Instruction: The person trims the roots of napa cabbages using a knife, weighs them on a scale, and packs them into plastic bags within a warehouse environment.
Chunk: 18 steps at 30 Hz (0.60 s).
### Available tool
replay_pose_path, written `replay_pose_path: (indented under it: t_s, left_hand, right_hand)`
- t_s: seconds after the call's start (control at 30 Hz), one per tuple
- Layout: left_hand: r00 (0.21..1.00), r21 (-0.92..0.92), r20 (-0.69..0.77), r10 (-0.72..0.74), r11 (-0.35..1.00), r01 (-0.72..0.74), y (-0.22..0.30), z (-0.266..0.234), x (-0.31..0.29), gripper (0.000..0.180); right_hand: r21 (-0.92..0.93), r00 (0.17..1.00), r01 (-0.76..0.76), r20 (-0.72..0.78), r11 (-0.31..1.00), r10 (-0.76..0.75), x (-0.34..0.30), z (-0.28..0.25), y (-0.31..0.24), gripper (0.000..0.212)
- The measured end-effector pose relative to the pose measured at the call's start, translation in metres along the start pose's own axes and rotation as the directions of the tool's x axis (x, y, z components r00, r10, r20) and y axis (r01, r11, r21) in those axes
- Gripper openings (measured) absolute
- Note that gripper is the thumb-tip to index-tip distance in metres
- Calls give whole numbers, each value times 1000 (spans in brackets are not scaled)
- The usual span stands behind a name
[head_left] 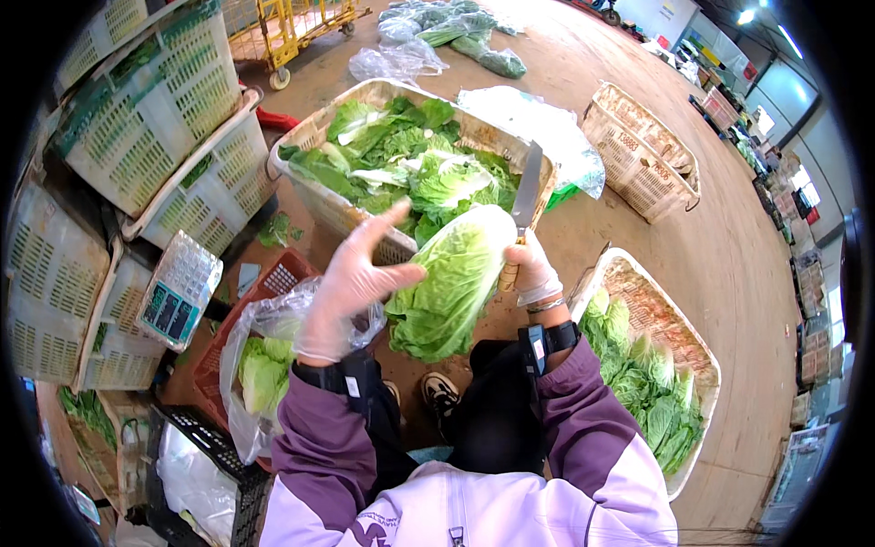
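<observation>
A pale green head of napa cabbage [453, 278] is held up in front of me, over my knees. My right hand [536, 271], in a clear glove, is closed around the wooden handle of a knife [528, 190], its blade pointing up and away. That hand is also against the cabbage's right side. My left hand [357, 273], gloved too, is open with fingers apart; its thumb tip is at the cabbage's left edge, and I cannot tell whether it touches. Beyond the cabbage, a large crate [321, 208] holds loose green leaves [453, 178].
At right, a dirty white crate [710, 365] contains several cabbages [638, 365]. At left, a red crate [208, 372] lined with clear plastic holds another cabbage [265, 369], beside a digital scale [180, 290] and stacked crates [150, 118]. Farther off stand empty crates [629, 159] and a yellow cart [278, 36].
</observation>
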State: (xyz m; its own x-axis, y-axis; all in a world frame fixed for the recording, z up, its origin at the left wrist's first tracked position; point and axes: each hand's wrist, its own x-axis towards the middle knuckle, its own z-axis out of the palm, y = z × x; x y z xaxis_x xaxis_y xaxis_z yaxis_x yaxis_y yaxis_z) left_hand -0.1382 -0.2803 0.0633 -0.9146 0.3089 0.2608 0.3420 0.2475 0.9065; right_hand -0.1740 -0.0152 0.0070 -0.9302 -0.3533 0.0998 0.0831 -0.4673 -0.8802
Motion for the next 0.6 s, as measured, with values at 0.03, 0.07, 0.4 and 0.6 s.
replay_pose_path:
  t_s: [0.03, 0.07, 0.4, 0.6]
  left_hand:
    - [999, -122, -16, -46, 992, 44, 1, -6, -2, 103]
    - [999, -230, 0, -33, 973, 32, -4, -1, -3, 109]
    - [998, -284, -59, -20, 959, 2, 9, 42, -30, 110]
    - [903, -536, -406, -140, 837, -111, 12, -55, -124, 95]
  right_hand:
    - [74, 1000, -7, 16, 997, 6, 0, 6, 1, 51]
    - [45, 1000, 9, 21, 999, -10, 0, 11, 0, 51]
    - [-186, 999, 34, 35, 982, -28, -7, 28, -12, 61]
    - [-636, 977, -207, -170, 743, 126, 19, 105, 42, 64]
